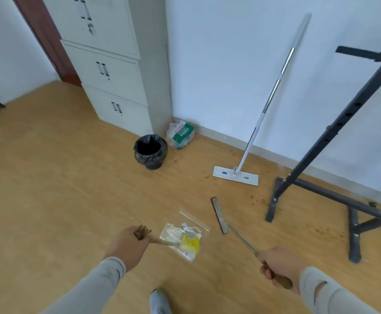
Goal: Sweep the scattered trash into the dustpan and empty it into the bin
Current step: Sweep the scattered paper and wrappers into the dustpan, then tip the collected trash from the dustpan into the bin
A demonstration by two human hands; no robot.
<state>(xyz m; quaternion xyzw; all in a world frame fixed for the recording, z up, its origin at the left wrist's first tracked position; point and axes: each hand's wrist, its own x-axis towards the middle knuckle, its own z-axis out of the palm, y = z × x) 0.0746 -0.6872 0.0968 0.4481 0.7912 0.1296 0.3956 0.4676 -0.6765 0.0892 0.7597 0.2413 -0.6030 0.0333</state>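
My left hand (128, 247) grips the brown handle of a clear dustpan (204, 225) that hangs low over the wooden floor. White and yellow trash (183, 237) lies in the pan. My right hand (277, 266) is closed on the handle of a broom (219, 215), whose narrow dark head rests on the floor just right of the pan. A black-lined bin (151, 151) stands farther off by the cabinet corner, open and upright.
A grey filing cabinet (117, 87) stands behind the bin, and a bag of bottles (180, 134) sits in the corner. A white flat mop (236, 175) leans on the wall. A black metal stand (321, 191) is at the right. Brown specks (257, 200) dot the floor there.
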